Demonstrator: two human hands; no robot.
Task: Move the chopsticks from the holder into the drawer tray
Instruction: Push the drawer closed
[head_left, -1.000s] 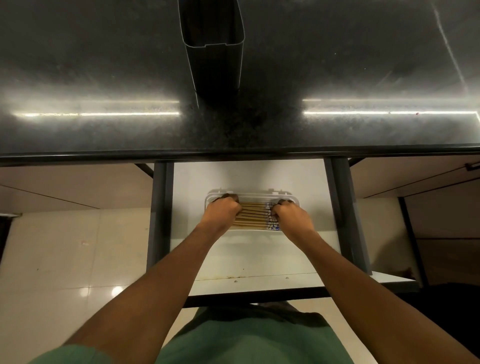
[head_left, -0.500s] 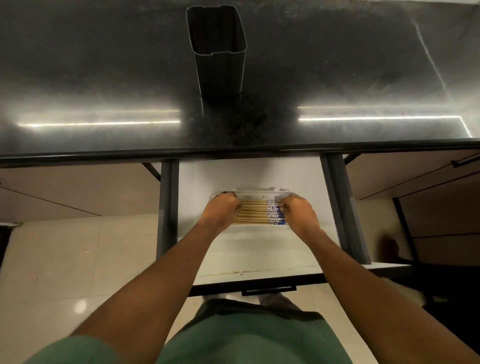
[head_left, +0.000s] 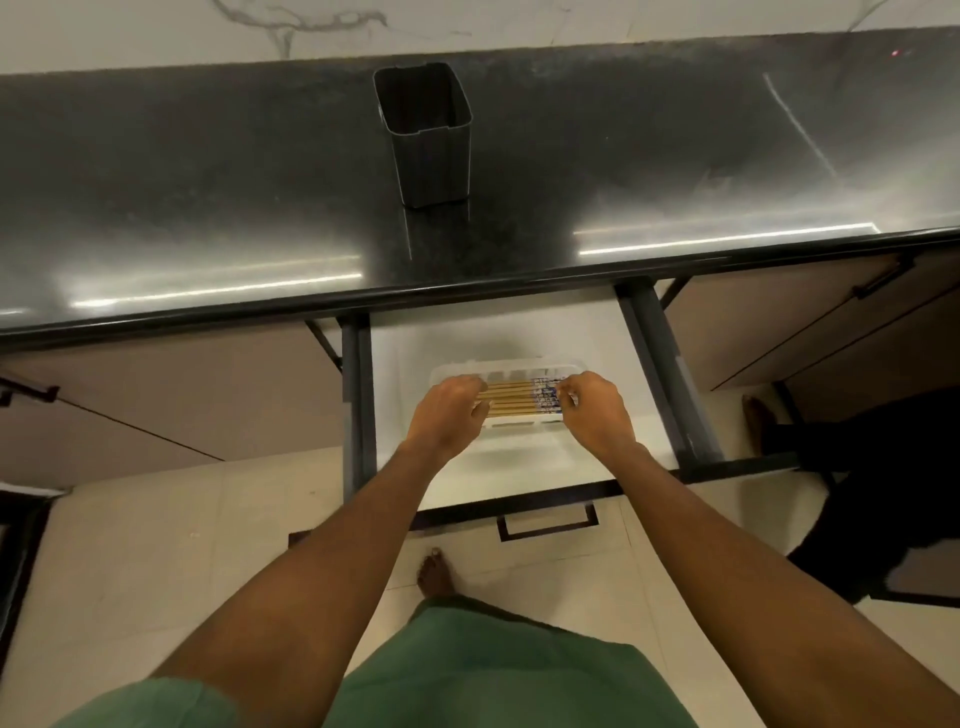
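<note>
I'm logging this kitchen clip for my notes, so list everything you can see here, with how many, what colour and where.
holder: one, dark grey, upright on the countertop, nothing sticking out
countertop: one, glossy black, across the top
drawer: one, white inside, pulled open below the countertop
tray: one, clear plastic, in the drawer
chopsticks: several, wooden with blue-patterned ends, flat in the tray
cabinet fronts: several, beige, either side of the drawer
floor: one, cream tiles, below
left hand: one, fingers curled on the chopsticks' plain ends
right hand: one, fingers curled on their patterned ends
foot: one, bare, on the floor near the drawer
</note>
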